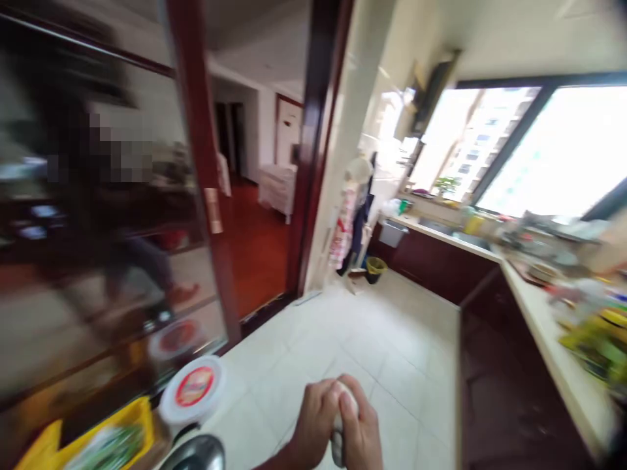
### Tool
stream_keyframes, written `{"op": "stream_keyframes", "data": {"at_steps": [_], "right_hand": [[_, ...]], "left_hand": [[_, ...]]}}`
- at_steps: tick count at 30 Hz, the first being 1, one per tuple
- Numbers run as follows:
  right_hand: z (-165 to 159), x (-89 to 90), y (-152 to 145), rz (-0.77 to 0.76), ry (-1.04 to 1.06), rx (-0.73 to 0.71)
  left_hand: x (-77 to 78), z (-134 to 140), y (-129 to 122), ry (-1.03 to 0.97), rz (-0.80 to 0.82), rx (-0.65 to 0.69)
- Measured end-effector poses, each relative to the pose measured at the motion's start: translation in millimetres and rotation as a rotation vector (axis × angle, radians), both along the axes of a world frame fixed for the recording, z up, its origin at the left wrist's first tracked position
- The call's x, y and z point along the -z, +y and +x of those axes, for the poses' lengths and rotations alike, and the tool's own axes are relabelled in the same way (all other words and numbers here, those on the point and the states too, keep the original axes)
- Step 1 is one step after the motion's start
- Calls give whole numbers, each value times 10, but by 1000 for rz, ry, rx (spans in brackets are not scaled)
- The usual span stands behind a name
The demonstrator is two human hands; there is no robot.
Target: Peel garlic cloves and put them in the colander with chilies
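Low in the middle of the head view, my left hand [313,418] and my right hand [361,421] are pressed together above the tiled floor. Both have their fingers closed around a small off-white and grey thing [337,440]. It pokes out between the palms at the bottom and a little at the top. Motion blur and my fingers cover most of it, so its kind cannot be made out.
At lower left are a white lidded tub [193,395], a metal pot lid [196,454] and a yellow crate [140,424] with green vegetables. A counter [539,339] with bags runs along the right. A dark red door frame [313,163] and a yellow-lined bin [375,269] stand ahead.
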State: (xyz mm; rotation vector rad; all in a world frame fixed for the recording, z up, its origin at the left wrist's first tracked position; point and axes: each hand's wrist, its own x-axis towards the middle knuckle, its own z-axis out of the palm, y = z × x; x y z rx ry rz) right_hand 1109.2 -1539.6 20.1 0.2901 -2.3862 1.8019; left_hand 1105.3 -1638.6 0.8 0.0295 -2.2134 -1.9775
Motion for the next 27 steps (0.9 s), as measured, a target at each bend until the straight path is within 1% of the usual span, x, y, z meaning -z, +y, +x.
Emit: {"op": "stream_keyframes", "data": {"at_steps": [3,6,8,10,12,13,15,17,18,20,22,23,25,27], "right_hand": [[-642,11,231,-95,31,121],[-1360,-22,509,-179,10,214],[-1822,-71,723,-333,-94,219],[-2250,-124,956,-503,-206,179],[-2632,-162,1207,-641,-338,167],[-2804,-170,1341,-688,-389,182],[-3111,-155,1625,-715,-438,238],[-3379,-96,1931,-656,-430,294],[-3505,-53,2093,-609,-434,301],[-3757,37,2439,-506,-457,272],[-4029,102,2811,-354,-410,227],[-4178,116,3003,-257,-356,215],[-4504,110,3389,-50,-233,201],[-4864,80,3762,84,-170,177]], "left_hand": [[-19,-785,305,24,-28,184],[-124,-1578,549,20,-92,301],[-208,-2067,697,-20,-130,419],[-269,-2516,866,6,-135,513],[-281,-2924,1081,107,-167,544],[-263,-3112,1207,163,-198,546],[-182,-3459,1486,234,-263,540],[-66,-3782,1785,247,-287,545],[-9,-3940,1938,252,-284,568],[83,-4263,2253,295,-276,664],[131,-4598,2586,301,-261,733],[139,-4768,2762,253,-237,724],[136,-5101,3126,74,-148,653],[113,-5414,3492,-98,-44,623]]}}
